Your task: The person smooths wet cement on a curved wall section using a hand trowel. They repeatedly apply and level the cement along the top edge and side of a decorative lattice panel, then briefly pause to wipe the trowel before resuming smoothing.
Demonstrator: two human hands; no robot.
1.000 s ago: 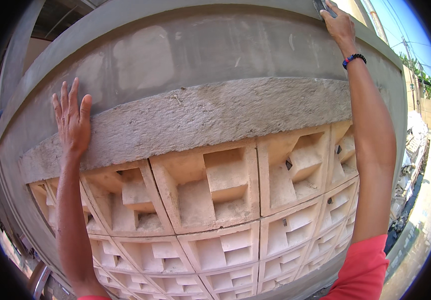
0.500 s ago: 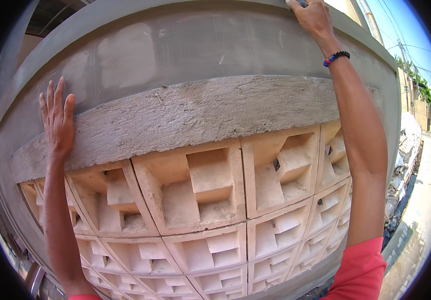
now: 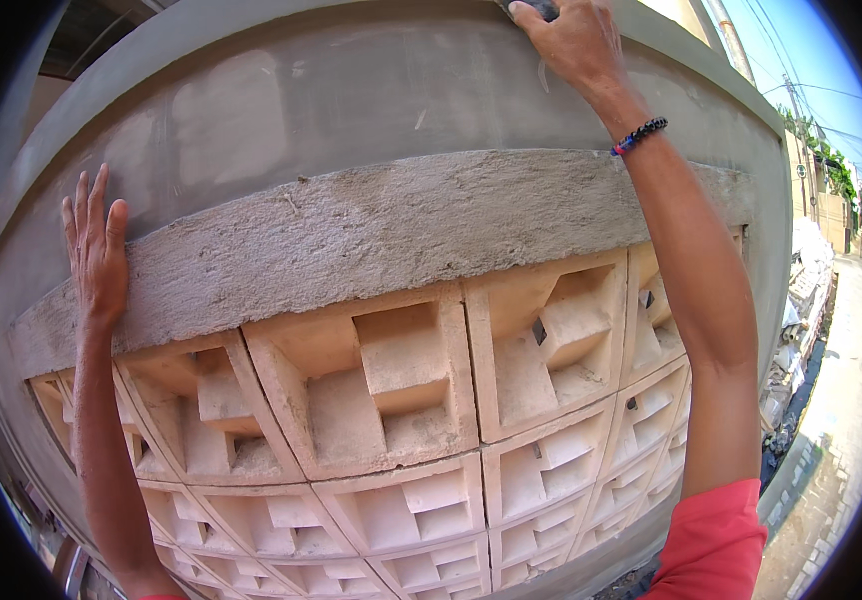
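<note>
My left hand (image 3: 101, 255) rests flat on the wall, fingers stretched upward and apart, where the smooth grey plaster (image 3: 381, 90) meets a rough cement band (image 3: 391, 210). High up at the top edge of the view, my right hand (image 3: 573, 45) grips a small dark grey block (image 3: 543, 8). Only part of that block shows, so its kind is unclear. It lies against the upper plaster near the raised rim (image 3: 271, 28) of the wall. Under the rough band are rows of cream ventilation blocks (image 3: 346, 410) with square recesses.
To the right of the wall runs a paved lane (image 3: 836, 400), with a heap of white bags or rubble (image 3: 801, 285) along its near side. A utility pole (image 3: 798, 130) with wires stands farther off. A dark opening (image 3: 91, 40) shows at the upper left.
My right hand has moved left along the top of the wall with the dark block. My left hand stays flat on the wall, while the view has shifted slightly.
</note>
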